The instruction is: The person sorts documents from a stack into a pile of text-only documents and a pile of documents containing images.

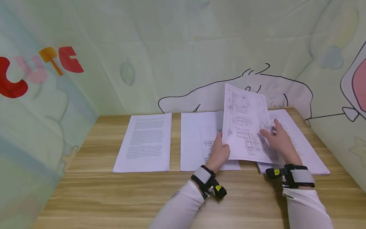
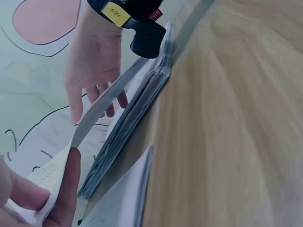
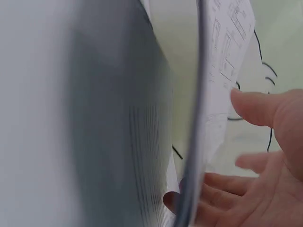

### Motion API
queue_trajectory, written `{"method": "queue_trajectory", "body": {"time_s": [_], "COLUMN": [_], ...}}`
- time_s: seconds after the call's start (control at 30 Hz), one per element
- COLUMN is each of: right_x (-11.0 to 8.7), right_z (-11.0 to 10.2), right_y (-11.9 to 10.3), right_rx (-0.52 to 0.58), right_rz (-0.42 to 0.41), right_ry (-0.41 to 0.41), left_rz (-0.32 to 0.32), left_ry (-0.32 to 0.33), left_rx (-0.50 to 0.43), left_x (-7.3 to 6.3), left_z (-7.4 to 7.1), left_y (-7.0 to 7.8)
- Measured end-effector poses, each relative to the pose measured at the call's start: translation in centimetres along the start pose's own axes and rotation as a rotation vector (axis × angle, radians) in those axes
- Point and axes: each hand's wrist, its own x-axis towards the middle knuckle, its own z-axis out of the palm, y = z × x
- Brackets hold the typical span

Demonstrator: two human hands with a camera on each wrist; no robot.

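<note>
Three in a row on the wood table point(image 1: 128, 197), head view: left stack point(image 1: 145, 143) w/ text, middle stack point(image 1: 197, 136) w/ a line drawing, right stack point(image 1: 303, 146) w/ text, all toward the far side by the cartoon backdrop point(image 1: 171, 47). Drawing sheet point(image 1: 243, 124) (1 page or a few, can't tell) is up off the table, tilted, btwn middle & right stacks, covering part of both. L hand point(image 1: 219, 152) pinches its near left edge. R hand point(image 1: 281, 144) is over the sheet's right part, fingers spread, thumb apart. Each wrist has a strap, white sleeve below.

L wrist view: L hand at near left, thumb on one face of the sheet, fingers on the other, gap closed on paper. Sheet's edge curves up past R hand, whose fingers are extended, approx. straight.

R wrist view: sheet's edge runs top to bottom, blurred. R hand is wide open, thumb clear; some fingertips go behind the edge, no grip seen, contact unclear.
</note>
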Motion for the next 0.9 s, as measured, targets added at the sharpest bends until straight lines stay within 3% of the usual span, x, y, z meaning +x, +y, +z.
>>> {"method": "queue_trajectory", "body": {"time_s": [0.2,0.43,0.7,0.9], "right_x": [0.0,-0.7,-1.8,-2.4], "right_z": [1.5,3.2,5.4,7.1], "right_y": [-1.1,-3.5,-6.2,-6.9], "right_rx": [0.167,0.331,0.429,0.401], "right_rz": [0.047,-0.008,-0.044,-0.128], "right_ry": [0.016,0.035,0.094,0.05], "left_rz": [0.044,0.138,0.22,0.203], "left_ry": [0.069,0.114,0.164,0.156], "left_rx": [-0.035,-0.107,-0.05,-0.018], "left_x": [-0.3,-0.7,-1.3,-1.9], "left_z": [-2.5,-5.1,-7.9,-10.3], "left_y": [0.1,-0.4,-0.7,-0.8]}}
